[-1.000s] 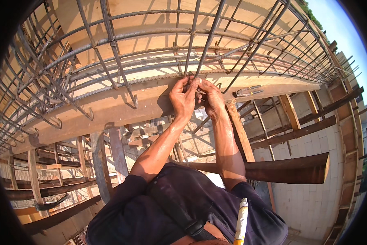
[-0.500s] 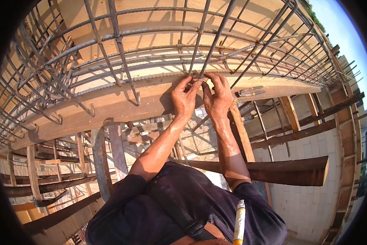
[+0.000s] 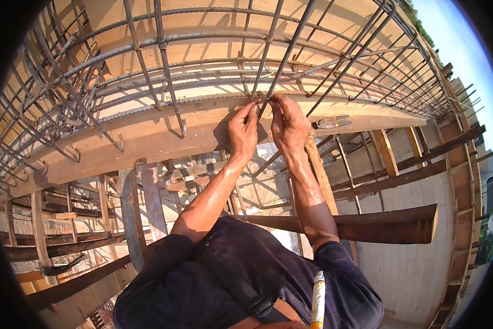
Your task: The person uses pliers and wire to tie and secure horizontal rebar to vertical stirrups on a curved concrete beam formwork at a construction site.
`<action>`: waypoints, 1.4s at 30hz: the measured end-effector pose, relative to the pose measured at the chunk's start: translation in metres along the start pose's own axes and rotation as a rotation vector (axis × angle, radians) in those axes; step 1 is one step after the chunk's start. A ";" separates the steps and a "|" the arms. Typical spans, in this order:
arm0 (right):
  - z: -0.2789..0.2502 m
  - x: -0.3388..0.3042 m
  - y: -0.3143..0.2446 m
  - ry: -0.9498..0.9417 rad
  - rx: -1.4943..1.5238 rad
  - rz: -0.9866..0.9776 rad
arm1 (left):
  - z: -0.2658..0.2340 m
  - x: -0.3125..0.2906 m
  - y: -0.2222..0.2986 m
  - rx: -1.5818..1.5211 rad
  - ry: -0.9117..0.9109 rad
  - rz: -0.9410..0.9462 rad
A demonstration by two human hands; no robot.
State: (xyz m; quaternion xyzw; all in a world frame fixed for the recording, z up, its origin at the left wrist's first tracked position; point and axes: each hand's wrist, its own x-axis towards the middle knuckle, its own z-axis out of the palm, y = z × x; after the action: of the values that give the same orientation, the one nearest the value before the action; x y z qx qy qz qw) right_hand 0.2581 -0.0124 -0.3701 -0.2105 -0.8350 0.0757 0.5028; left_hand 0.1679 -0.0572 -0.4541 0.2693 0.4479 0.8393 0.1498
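Observation:
My left hand (image 3: 242, 130) and my right hand (image 3: 290, 125) meet at a crossing of steel bars, fingertips pinched on both. Whatever they hold there is too small to make out. A slanting reinforcing bar (image 3: 286, 57) comes down between my hands. Behind my fingertips runs a long ribbed bar (image 3: 208, 98), level along the wooden formwork board (image 3: 164, 134). Right of my right hand, pincers (image 3: 333, 122) with dark jaws and pale handles lie on the board, touched by neither hand.
A dense rebar cage (image 3: 54, 82) fills the left and far side, with hooked bar ends over the board. Below are timber props (image 3: 130, 214) and a thick dark plank (image 3: 389, 225) jutting right. A pale block wall (image 3: 405, 252) stands lower right.
My fingertips have drawn slightly apart around the slanting bar, and both hands have turned more upright. The whole view has shifted a little. The pincers stay on the board.

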 end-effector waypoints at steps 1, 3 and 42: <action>-0.008 0.003 -0.010 -0.059 0.046 0.091 | 0.002 -0.002 0.004 -0.025 0.008 -0.030; -0.015 0.012 -0.012 -0.100 0.100 0.124 | 0.005 0.001 0.010 -0.035 0.050 -0.117; 0.041 -0.009 0.032 0.128 0.304 0.648 | 0.022 0.005 0.021 -0.150 -0.015 -0.056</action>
State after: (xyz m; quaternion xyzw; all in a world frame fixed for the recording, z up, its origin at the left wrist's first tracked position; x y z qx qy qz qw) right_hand 0.2348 0.0163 -0.4077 -0.3912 -0.6711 0.3411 0.5294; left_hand 0.1767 -0.0514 -0.4244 0.2510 0.3900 0.8639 0.1962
